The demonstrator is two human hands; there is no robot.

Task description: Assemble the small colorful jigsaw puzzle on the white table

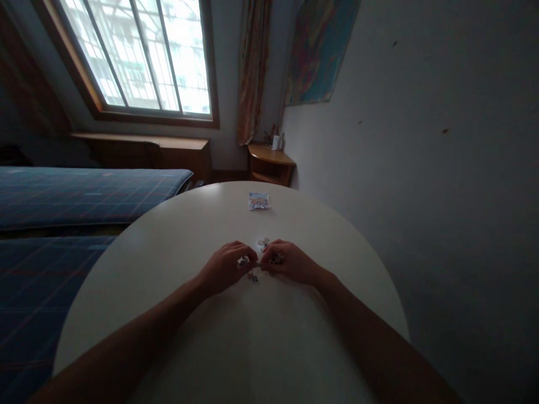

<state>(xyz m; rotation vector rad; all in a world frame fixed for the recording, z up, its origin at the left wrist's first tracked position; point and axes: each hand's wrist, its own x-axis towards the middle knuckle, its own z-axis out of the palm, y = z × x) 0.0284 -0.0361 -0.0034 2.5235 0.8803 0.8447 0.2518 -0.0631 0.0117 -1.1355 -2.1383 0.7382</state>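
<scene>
My left hand [227,266] and my right hand [288,261] rest close together on the round white table [168,264], fingertips almost meeting. Both are curled in a pinch. Small jigsaw pieces [243,261] show inside the left fingers, and more pieces [277,258] sit in the right hand. A loose piece [253,277] lies on the table just below the fingertips, another small cluster of pieces [263,243] just beyond them. A small printed picture card [258,200] lies farther away near the table's far edge.
A bed with a blue checked cover [63,196] runs along the left. A grey wall [421,168] stands close on the right. A wooden corner shelf [272,163] and a barred window [143,56] are at the back.
</scene>
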